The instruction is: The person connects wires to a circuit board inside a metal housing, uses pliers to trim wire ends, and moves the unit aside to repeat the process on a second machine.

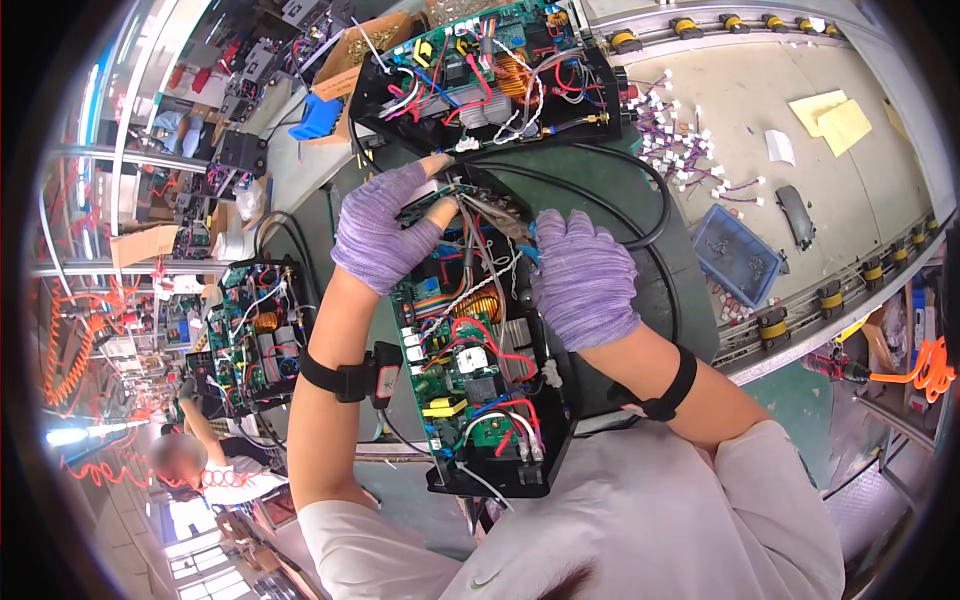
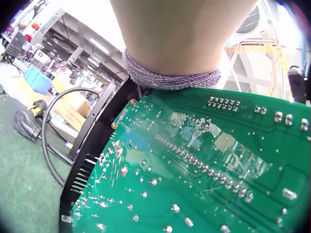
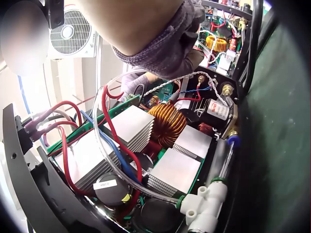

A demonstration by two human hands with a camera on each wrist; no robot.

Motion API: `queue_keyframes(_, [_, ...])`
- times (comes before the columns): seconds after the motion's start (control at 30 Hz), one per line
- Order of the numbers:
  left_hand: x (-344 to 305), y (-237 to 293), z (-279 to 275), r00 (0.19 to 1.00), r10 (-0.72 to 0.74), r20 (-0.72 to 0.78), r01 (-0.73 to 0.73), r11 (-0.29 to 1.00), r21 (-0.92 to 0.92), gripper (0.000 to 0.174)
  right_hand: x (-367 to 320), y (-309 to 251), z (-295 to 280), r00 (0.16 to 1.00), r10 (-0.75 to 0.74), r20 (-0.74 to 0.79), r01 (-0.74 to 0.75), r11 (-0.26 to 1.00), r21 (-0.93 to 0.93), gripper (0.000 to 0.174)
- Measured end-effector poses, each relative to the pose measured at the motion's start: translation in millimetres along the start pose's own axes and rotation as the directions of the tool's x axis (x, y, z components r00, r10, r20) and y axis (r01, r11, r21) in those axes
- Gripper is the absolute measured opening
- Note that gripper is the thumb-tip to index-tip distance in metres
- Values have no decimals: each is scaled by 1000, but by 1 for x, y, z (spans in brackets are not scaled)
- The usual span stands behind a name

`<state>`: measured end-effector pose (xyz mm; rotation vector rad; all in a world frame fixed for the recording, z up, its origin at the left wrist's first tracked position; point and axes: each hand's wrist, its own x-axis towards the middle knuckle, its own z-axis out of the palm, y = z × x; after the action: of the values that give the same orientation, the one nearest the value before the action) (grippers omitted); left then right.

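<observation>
Glossy green circuit board (image 2: 194,160)

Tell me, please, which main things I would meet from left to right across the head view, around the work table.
Circuit-board unit at the left → left hand → right hand → blue tray with small parts → orange coiled hose at the right.

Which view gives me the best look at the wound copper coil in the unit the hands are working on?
The right wrist view: the wound copper coil is large there, its turns distinct, beside silver heatsinks. The head view shows it smaller, from above. The left wrist view shows the soldered green board, no coil.
</observation>
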<state>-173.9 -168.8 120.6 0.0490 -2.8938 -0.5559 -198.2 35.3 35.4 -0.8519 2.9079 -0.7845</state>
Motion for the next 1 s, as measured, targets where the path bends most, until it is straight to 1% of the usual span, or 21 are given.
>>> queue_keyframes(0.03, [0,0,0,1000,18,-10,-18,1000,0,44,0,-1,-3,999,15,38,-16,1000,26,39])
queue_keyframes(0.1, [0,-1,1,998,51,-29,-51,999,0,44,2,-2,-3,993,41,110,-46,998,47,50])
queue_keyframes(0.13, [-1,-1,2,998,45,-37,-45,999,-7,44,2,-2,-3,988,53,147,-62,997,56,56])
queue_keyframes(0.23, [-1,-2,3,999,21,-47,-22,1000,-21,44,4,-5,-9,975,83,205,-113,983,144,55])
queue_keyframes(0.43, [0,-2,1,999,-34,-21,33,999,-30,44,3,-7,-11,968,92,234,-153,954,257,54])
queue_keyframes(0.5, [1,-2,1,999,-39,-20,39,998,-40,44,5,-6,-11,961,84,265,-151,957,246,56])
queue_keyframes(0.53, [1,-3,1,1000,-18,-26,16,999,-43,44,6,-6,-12,957,80,280,-150,959,241,57])
queue_keyframes(0.6, [0,-5,2,999,22,-41,-24,999,-48,44,10,-2,-12,955,54,290,-122,967,224,59])
queue_keyframes(0.63, [0,-5,2,999,21,-29,-22,998,-55,44,10,1,-12,955,42,293,-108,971,214,60])
queue_keyframes(0.73, [2,-5,-1,999,33,-12,-34,998,-47,44,10,5,-7,973,-5,232,-55,966,253,59])
queue_keyframes(0.83, [1,-3,-2,998,58,-19,-58,998,8,43,9,2,-14,965,26,261,-83,975,208,61])
queue_keyframes(0.9, [1,-4,-1,997,75,-25,-74,996,48,41,6,1,-16,977,37,210,-73,983,170,59])
queue_keyframes(0.93, [1,-4,-1,997,67,-26,-66,997,43,41,6,1,-18,983,43,181,-71,986,150,58])
queue_keyframes(1.0, [1,-4,1,998,50,-30,-49,998,28,40,8,-1,-22,977,47,206,-72,991,116,56])
